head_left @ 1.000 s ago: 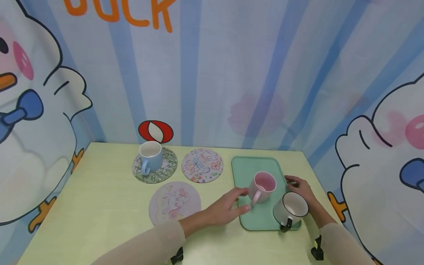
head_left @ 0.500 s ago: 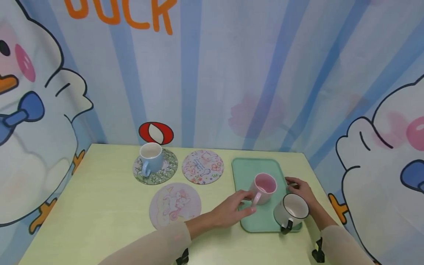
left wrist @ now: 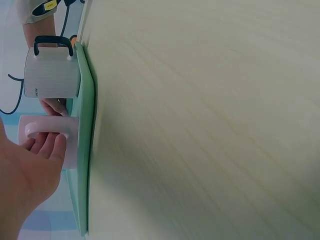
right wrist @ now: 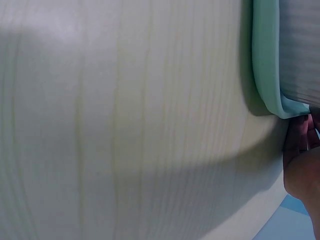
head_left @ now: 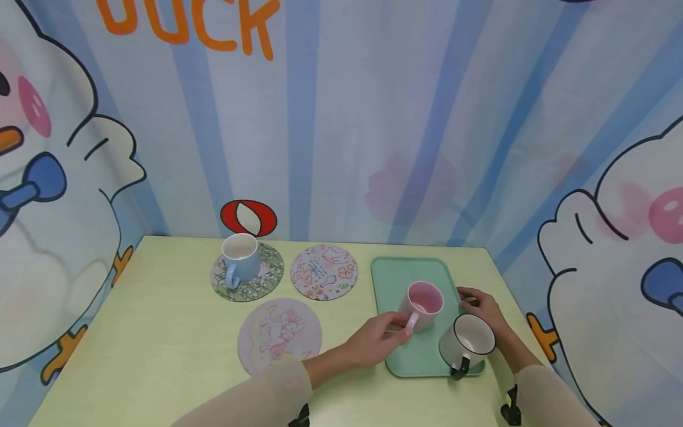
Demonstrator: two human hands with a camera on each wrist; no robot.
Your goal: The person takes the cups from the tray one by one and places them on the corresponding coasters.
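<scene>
A pink mug (head_left: pixel 424 303) stands on the green tray (head_left: pixel 400 273), its handle turned toward my left hand (head_left: pixel 376 341). The fingers of that hand reach behind the handle and the thumb lies in front, pinching it; the left wrist view shows the fingertips at the pink mug (left wrist: pixel 70 150). My right hand (head_left: pixel 484 308) holds the tray's right rim with bent fingers, partly behind a white mug (head_left: pixel 466 344) with a black rim and handle. In the right wrist view the fingers of the right hand (right wrist: pixel 302 160) meet the outside of the tray (right wrist: pixel 267 65).
A light blue mug (head_left: pixel 242 261) stands on a green patterned round mat (head_left: pixel 269 279) at the back left. Two more round mats lie on the table: a floral mat (head_left: pixel 324 273) and a pink mat (head_left: pixel 280 335). A printed curtain (head_left: pixel 341 118) hangs behind the table (head_left: pixel 160 332).
My left hand has moved right, from beside the tray's left rim onto the pink mug's handle, and its fingers have closed in. The right hand stays at the tray's rim.
</scene>
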